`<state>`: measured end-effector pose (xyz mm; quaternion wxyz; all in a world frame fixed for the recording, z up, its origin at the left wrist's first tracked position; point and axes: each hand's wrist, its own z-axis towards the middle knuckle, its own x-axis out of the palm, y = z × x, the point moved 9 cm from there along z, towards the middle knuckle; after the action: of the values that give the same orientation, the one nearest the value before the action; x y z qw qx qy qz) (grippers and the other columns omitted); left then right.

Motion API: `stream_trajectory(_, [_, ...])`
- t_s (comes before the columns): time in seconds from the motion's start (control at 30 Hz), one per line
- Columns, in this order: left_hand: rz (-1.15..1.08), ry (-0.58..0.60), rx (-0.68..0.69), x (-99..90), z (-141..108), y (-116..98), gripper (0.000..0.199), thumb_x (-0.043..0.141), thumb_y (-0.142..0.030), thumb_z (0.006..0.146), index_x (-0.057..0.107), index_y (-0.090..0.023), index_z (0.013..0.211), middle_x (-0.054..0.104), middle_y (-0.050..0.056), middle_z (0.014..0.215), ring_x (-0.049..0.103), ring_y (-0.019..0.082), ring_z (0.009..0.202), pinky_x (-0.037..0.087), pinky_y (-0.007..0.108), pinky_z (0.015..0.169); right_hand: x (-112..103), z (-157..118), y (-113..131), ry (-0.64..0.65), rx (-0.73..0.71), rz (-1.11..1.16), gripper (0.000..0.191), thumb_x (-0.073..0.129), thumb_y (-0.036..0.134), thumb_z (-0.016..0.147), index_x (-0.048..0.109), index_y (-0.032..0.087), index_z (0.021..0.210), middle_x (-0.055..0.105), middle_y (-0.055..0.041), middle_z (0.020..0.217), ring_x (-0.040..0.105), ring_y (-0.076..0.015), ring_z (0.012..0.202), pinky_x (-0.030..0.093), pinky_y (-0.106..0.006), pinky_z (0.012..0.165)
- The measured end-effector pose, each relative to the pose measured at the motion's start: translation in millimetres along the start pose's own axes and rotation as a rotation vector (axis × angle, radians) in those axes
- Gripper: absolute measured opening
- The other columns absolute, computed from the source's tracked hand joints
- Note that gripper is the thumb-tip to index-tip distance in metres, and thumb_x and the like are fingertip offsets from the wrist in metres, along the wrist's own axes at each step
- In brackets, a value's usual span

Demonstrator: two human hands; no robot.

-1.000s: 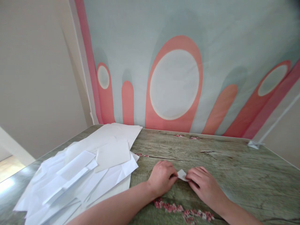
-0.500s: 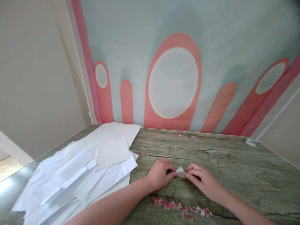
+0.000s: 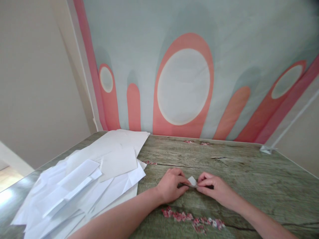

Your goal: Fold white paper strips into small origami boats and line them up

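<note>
A small piece of folded white paper (image 3: 192, 181) is held between both hands, just above the wood-patterned tabletop. My left hand (image 3: 172, 186) pinches its left end between thumb and fingers. At its right end, the thumb and fingers of my right hand (image 3: 212, 187) are closed on it. A pale corner points up between the fingertips, and the lower edge looks bent along a crease. The fingers cover both ends of the paper.
A large loose pile of white paper sheets (image 3: 119, 164) covers the left side of the table (image 3: 244, 172). Behind the table hangs a blue-green and coral patterned sheet (image 3: 144, 43). A small clear object (image 3: 265, 149) sits at the far right corner.
The fingertips have come slightly closer together, and the paper between them is bent differently, with its corner shifted a little. The camera view has moved slightly.
</note>
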<state>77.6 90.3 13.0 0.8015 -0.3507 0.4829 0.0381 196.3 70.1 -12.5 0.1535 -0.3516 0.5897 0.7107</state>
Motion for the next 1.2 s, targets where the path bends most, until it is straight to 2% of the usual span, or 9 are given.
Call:
stream_trajectory(0.1, [0.069, 0.021, 0.074, 3.0, -2.3, -7.3, 0.015, 0.060, -0.027, 0.081, 0.069, -0.028, 0.092, 0.060, 0.001, 0.090, 0.053, 0.017, 0.090, 0.037, 0.028, 0.081, 1.0, -0.3, 1.4, 0.009, -0.003, 0.016, 0.017, 0.058, 0.031, 0.081, 0.072, 0.025, 0.075, 0.058, -0.0015, 0.084, 0.056, -0.0169, 0.083, 0.041, -0.027, 0.076])
stream_trajectory(0.27, [0.093, 0.044, 0.095, 5.2, -2.6, -7.6, 0.017, 0.057, -0.030, 0.083, 0.068, -0.030, 0.096, 0.060, 0.000, 0.091, 0.052, 0.016, 0.090, 0.037, 0.026, 0.080, -0.1, -2.0, 3.0, 0.014, -0.002, 0.044, 0.013, 0.061, 0.029, 0.078, 0.072, 0.027, 0.084, 0.059, -0.0016, 0.088, 0.056, -0.0177, 0.086, 0.041, -0.029, 0.079])
stream_trajectory(0.4, [0.104, 0.064, 0.109, 5.5, -2.7, -8.6, 0.019, 0.058, -0.036, 0.083, 0.067, -0.032, 0.099, 0.059, 0.000, 0.093, 0.052, 0.016, 0.090, 0.037, 0.027, 0.080, -0.4, -2.5, 2.8, 0.025, -0.001, 0.051, 0.012, 0.064, 0.029, 0.075, 0.072, 0.026, 0.083, 0.059, -0.0020, 0.089, 0.056, -0.0182, 0.086, 0.041, -0.030, 0.079])
stream_trajectory(0.57, [0.097, 0.090, 0.119, 5.8, -3.0, -9.9, 0.021, 0.058, -0.034, 0.083, 0.066, -0.033, 0.102, 0.059, 0.000, 0.094, 0.052, 0.017, 0.091, 0.037, 0.027, 0.080, -0.6, -1.8, 1.7, 0.027, -0.002, 0.053, 0.011, 0.065, 0.029, 0.075, 0.072, 0.026, 0.081, 0.059, -0.0019, 0.089, 0.056, -0.0184, 0.086, 0.041, -0.030, 0.080])
stream_trajectory(0.7, [0.016, 0.078, 0.059, 5.3, 0.0, -5.0, 0.016, 0.061, -0.032, 0.081, 0.070, -0.029, 0.094, 0.061, 0.000, 0.089, 0.054, 0.015, 0.088, 0.038, 0.025, 0.079, -1.0, -1.9, 2.9, 0.025, -0.005, 0.053, 0.012, 0.060, 0.029, 0.079, 0.072, 0.025, 0.078, 0.060, -0.0019, 0.089, 0.057, -0.0177, 0.085, 0.040, -0.029, 0.079])
stream_trajectory(0.9, [-0.079, -0.020, -0.144, 5.5, 4.3, 14.3, 0.013, 0.064, -0.029, 0.077, 0.069, -0.020, 0.070, 0.061, 0.000, 0.075, 0.056, 0.013, 0.075, 0.040, 0.022, 0.072, -2.9, 0.3, 2.2, -0.022, -0.005, 0.018, 0.024, 0.051, 0.030, 0.085, 0.066, 0.020, 0.068, 0.060, -0.0021, 0.084, 0.057, -0.0162, 0.080, 0.040, -0.027, 0.073])
stream_trajectory(1.07, [0.006, -0.111, -0.206, -0.9, 1.5, 20.3, 0.015, 0.068, -0.034, 0.073, 0.067, -0.020, 0.066, 0.061, 0.000, 0.080, 0.054, 0.017, 0.084, 0.038, 0.026, 0.076, -4.9, 2.3, 0.1, -0.085, 0.011, -0.018, 0.025, 0.050, 0.031, 0.086, 0.061, 0.019, 0.067, 0.060, -0.0017, 0.079, 0.056, -0.0153, 0.075, 0.040, -0.026, 0.070])
stream_trajectory(1.2, [0.019, -0.118, -0.217, -1.7, 0.6, 21.0, 0.015, 0.068, -0.035, 0.072, 0.067, -0.021, 0.066, 0.059, 0.001, 0.084, 0.053, 0.017, 0.087, 0.036, 0.028, 0.079, -4.3, 2.9, -2.5, -0.100, 0.019, -0.037, 0.030, 0.046, 0.033, 0.087, 0.057, 0.019, 0.063, 0.059, -0.0018, 0.077, 0.055, -0.0152, 0.073, 0.039, -0.026, 0.068])
